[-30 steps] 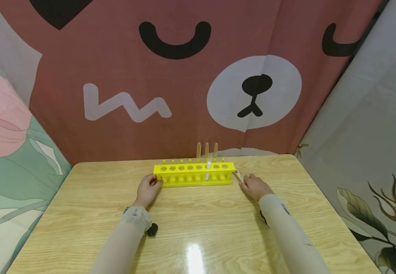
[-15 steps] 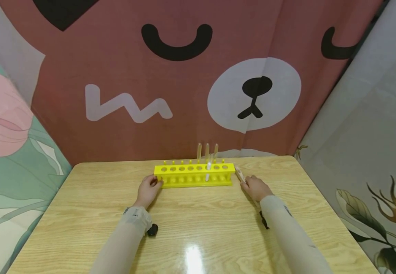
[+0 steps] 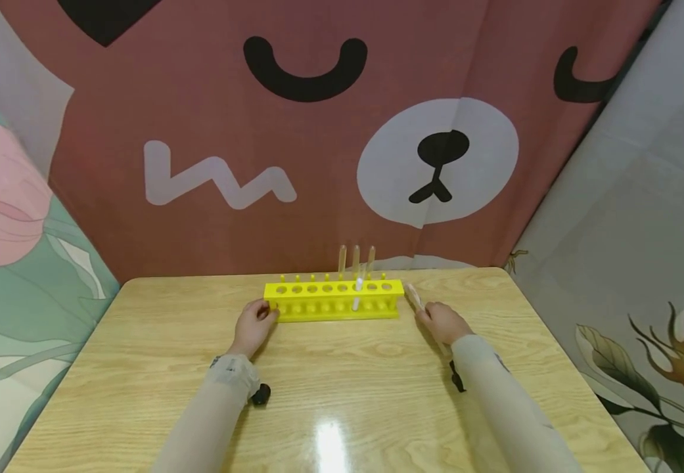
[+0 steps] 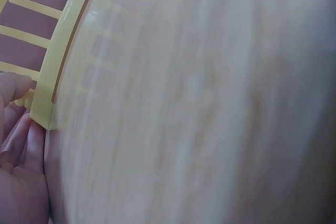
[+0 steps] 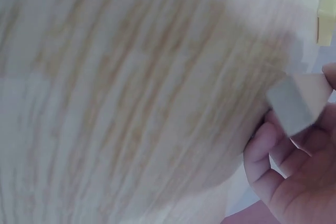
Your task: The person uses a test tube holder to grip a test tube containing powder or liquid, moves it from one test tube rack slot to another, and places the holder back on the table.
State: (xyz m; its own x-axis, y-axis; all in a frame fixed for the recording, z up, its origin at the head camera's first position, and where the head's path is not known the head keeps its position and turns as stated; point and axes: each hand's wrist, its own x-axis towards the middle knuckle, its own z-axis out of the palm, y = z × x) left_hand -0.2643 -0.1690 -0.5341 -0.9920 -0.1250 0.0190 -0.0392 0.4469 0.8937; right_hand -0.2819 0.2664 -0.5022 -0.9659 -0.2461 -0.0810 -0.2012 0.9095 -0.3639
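A yellow test tube rack (image 3: pixel 334 290) stands near the table's back edge. Three clear tubes (image 3: pixel 356 257) rise upside down behind its top bar, and a tube with something white in it (image 3: pixel 356 303) leans in one hole. At the rack's left end my left hand (image 3: pixel 254 327) pinches the lower corner; the left wrist view shows thumb and fingers around the rack's end (image 4: pixel 48 85). My right hand (image 3: pixel 445 323), right of the rack, grips a slim pale tool (image 3: pixel 414 297), its far tip beside the rack's right end. The tool's blocky near end (image 5: pixel 296 103) shows in the right wrist view.
The wooden table (image 3: pixel 318 368) extends in front of the rack. A printed curtain (image 3: pixel 211 236) hangs directly behind the table's back edge, with more patterned cloth at both sides. Small black objects (image 3: pixel 261 394) (image 3: pixel 456 376) show by both wrists.
The pale tool in my right hand has swung slightly, its tip now a little farther back and apart from the rack's end. My left hand keeps its grip on the rack.
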